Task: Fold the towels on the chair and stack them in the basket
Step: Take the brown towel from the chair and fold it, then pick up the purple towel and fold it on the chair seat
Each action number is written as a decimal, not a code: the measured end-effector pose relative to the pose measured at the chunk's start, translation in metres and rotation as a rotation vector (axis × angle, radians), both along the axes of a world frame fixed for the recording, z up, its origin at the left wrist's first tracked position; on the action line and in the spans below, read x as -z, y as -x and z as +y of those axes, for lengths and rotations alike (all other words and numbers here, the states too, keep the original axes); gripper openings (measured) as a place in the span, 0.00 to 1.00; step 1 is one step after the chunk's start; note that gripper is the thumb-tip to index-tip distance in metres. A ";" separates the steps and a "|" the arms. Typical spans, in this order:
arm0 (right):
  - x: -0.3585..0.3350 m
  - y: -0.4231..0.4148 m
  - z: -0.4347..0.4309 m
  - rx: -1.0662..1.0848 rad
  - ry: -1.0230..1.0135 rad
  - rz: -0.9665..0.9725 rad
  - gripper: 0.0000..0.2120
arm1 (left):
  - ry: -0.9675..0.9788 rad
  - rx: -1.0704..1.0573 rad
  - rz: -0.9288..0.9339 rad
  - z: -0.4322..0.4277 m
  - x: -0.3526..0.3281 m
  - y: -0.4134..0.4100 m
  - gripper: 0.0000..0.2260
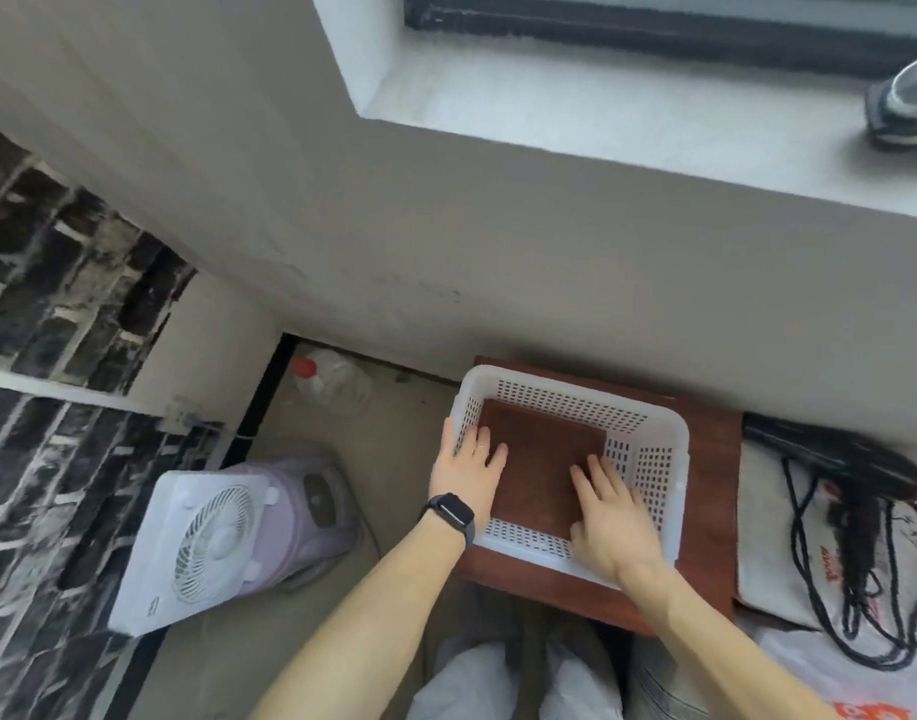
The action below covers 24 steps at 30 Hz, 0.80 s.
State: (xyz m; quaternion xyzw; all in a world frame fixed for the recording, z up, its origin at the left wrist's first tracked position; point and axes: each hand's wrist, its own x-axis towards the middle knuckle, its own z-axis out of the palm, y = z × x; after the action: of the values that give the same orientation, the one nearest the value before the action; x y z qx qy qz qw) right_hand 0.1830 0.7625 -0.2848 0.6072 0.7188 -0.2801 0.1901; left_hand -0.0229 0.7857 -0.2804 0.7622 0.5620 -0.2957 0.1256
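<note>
A white perforated plastic basket (pixel 654 423) stands on a reddish-brown wooden surface (pixel 711 511) against the wall. Inside it lies a folded brown towel (pixel 539 459), flat and square. My left hand (pixel 467 470), with a dark watch on the wrist, reaches over the basket's left rim with straight fingers resting on the towel's left edge. My right hand (pixel 612 517) lies flat on the towel's right side, fingers spread, wrist over the near rim.
A white box fan (pixel 196 543) leans on a lilac appliance (pixel 311 511) on the floor at the left. A clear bottle with a red cap (pixel 332 379) stands by the wall. A hair dryer with a black cord (pixel 851 517) lies on bags at the right.
</note>
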 end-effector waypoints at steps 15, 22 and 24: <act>-0.177 0.136 -0.081 -0.770 -0.130 0.541 0.15 | -0.401 -1.437 -0.517 -0.252 -0.138 0.070 0.23; -0.250 0.260 -0.243 -1.397 0.015 0.671 0.11 | -0.721 -1.934 -0.279 -0.473 -0.205 0.088 0.20; -0.266 0.283 -0.300 -1.491 0.087 0.721 0.14 | -0.814 -2.061 -0.220 -0.535 -0.218 0.084 0.20</act>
State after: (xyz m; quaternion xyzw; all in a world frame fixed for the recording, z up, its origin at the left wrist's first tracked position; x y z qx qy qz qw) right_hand -0.0998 0.4630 -0.0184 -0.1637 0.9381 -0.2858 0.1070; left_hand -0.1072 0.2510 -0.0621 -0.0625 0.9670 0.2255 0.1008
